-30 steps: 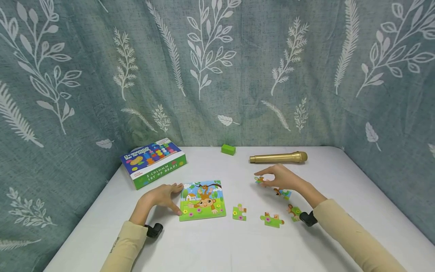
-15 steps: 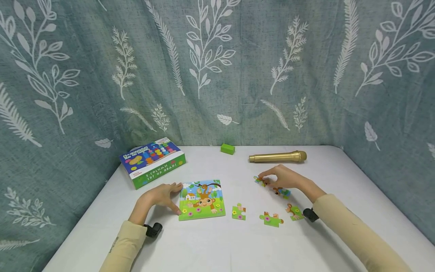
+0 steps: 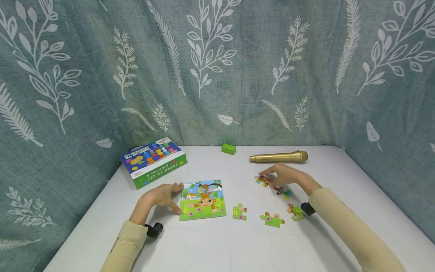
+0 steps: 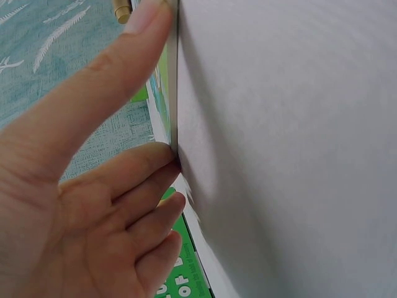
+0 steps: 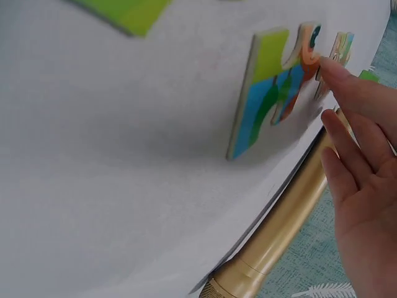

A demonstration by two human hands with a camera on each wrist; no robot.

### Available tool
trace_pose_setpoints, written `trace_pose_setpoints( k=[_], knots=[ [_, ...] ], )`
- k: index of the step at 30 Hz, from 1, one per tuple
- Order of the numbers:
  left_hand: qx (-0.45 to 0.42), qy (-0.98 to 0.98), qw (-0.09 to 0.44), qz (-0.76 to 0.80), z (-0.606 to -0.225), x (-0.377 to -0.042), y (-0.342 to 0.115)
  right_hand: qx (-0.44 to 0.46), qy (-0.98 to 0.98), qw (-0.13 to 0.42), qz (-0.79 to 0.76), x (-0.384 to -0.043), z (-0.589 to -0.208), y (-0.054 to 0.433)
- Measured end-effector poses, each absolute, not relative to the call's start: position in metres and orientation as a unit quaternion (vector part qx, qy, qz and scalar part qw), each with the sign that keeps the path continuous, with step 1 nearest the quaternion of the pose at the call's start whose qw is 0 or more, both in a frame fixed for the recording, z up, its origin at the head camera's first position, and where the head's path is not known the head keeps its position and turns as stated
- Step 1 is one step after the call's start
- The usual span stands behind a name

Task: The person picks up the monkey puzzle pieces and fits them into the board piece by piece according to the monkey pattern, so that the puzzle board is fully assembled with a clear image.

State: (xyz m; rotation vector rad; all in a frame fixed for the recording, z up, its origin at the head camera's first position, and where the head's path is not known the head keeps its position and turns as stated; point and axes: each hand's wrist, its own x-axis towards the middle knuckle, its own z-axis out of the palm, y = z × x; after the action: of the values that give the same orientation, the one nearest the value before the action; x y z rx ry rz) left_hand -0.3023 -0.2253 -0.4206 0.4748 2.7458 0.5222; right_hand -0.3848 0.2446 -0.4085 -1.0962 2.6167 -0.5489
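My left hand (image 3: 162, 196) spreads thumb and index finger along the left edge of a flat monkey picture puzzle (image 3: 202, 200). In the left wrist view the thumb (image 4: 93, 93) lies against that edge, and the other fingers curve loosely below. My right hand (image 3: 283, 176) has thumb and index finger around a small jigsaw piece (image 3: 260, 181), low at the table. Just under this hand lies a second jigsaw piece (image 3: 284, 193), blue, green and brown. From the right wrist, the thumb overlaps that nearer piece (image 5: 263, 87), and the index fingertip is hidden.
Three more jigsaw pieces lie nearer the front: one beside the puzzle (image 3: 239, 212), a wide green one (image 3: 272, 220) and one by the right wrist (image 3: 296, 212). Behind them are a gold microphone (image 3: 276, 157), a green block (image 3: 229, 149) and a bead-set box (image 3: 154, 162).
The right index finger has drawn in closer to the thumb over the jigsaw piece, and the right forearm has shifted slightly. The left hand and the puzzle stay in place.
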Motion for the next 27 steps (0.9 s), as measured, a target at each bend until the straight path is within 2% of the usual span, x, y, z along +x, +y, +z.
trace_pose_setpoints(
  k=[10,20,27],
  knots=[
    [0.176,0.957,0.152,0.175,-0.422,-0.3038,-0.227,-0.372,0.895,0.158,-0.189,-0.3944,-0.4084,0.2435],
    [0.167,0.957,0.155,0.181,-0.4227,-0.3032,-0.2265,-0.34,0.91,0.133,-0.196,-0.3917,-0.4121,0.2484],
    [0.171,0.956,0.153,0.182,-0.422,-0.3032,-0.2262,-0.346,0.908,0.092,-0.218,-0.3887,-0.4156,0.2517]
  ],
)
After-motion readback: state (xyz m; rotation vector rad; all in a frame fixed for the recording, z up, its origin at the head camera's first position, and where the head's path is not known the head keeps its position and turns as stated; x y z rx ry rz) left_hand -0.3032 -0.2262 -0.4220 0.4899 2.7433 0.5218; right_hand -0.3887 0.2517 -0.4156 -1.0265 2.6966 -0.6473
